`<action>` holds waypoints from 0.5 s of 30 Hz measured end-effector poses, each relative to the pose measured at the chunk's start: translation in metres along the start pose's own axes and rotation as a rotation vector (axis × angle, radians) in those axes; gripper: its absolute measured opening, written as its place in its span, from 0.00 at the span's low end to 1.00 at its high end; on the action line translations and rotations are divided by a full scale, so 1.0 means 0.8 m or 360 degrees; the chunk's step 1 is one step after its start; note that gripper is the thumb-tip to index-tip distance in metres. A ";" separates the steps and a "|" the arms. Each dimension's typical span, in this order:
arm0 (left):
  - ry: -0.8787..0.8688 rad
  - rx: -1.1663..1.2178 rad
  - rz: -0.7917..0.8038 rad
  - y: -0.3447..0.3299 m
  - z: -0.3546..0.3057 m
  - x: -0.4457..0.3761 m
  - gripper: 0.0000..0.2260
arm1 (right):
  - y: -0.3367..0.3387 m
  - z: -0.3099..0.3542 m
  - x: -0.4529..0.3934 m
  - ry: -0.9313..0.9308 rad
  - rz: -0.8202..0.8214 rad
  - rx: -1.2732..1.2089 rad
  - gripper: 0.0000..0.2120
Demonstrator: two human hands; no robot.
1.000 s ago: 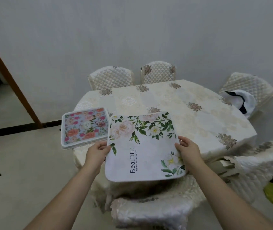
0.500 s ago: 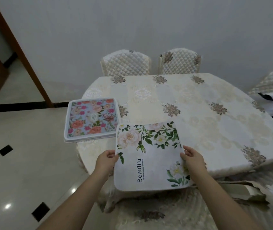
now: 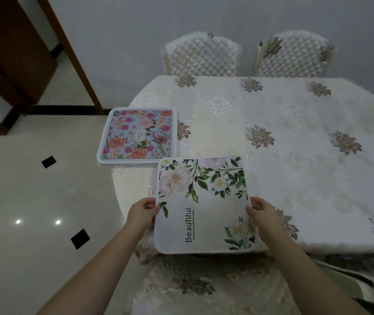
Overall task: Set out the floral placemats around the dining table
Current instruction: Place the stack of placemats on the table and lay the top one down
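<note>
A white placemat (image 3: pixel 204 205) printed with pale roses, green leaves and the word "BeauTiful" lies over the near edge of the dining table (image 3: pixel 295 155). My left hand (image 3: pixel 142 212) grips its left edge and my right hand (image 3: pixel 261 212) grips its right edge. To the left, at the table's corner, sits a stack of placemats (image 3: pixel 138 137); the top one is blue with pink and orange flowers and a white border.
The table wears a cream cloth with brown flower motifs. Two quilted chairs (image 3: pixel 202 53) (image 3: pixel 292 53) stand at the far side against the wall. A covered chair seat (image 3: pixel 204 287) is right below my arms. Glossy tiled floor (image 3: pixel 33 201) and a wooden door frame lie left.
The view has dropped and come closer to the table. The white placemat, held by both hands throughout, now lies lower over the table's near edge.
</note>
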State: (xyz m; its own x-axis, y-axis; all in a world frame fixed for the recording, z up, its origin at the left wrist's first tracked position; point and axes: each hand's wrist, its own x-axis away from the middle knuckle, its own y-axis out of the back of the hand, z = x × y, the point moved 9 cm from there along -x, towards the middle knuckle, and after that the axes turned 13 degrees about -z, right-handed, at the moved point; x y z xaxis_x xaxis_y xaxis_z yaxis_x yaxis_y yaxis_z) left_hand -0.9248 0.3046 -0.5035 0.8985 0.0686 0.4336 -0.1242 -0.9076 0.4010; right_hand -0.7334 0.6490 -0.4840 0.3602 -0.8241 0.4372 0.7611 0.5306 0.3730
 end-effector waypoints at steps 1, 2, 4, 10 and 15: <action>-0.0007 0.0004 -0.0006 -0.002 0.002 0.001 0.06 | -0.001 -0.003 -0.004 -0.0002 0.0005 0.0030 0.10; -0.0014 -0.0007 -0.0021 -0.004 0.005 0.004 0.06 | -0.001 -0.006 -0.007 -0.0001 0.0017 0.0069 0.09; -0.0012 -0.0040 -0.0052 -0.005 0.013 0.008 0.07 | 0.000 -0.013 -0.012 0.0012 0.0036 0.0173 0.09; -0.0022 -0.0096 -0.0136 -0.003 0.023 0.015 0.07 | 0.001 -0.018 -0.017 0.0135 0.0048 0.0366 0.13; -0.0154 -0.0228 -0.0195 -0.003 0.016 0.013 0.07 | 0.002 -0.007 -0.020 0.0228 0.0016 0.0397 0.12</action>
State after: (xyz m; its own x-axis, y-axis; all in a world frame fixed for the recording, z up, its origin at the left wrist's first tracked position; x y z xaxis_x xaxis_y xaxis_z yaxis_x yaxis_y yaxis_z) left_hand -0.9100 0.3018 -0.5106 0.9460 0.1281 0.2977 -0.0643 -0.8262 0.5597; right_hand -0.7344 0.6619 -0.4948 0.4532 -0.8286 0.3288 0.6073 0.5569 0.5665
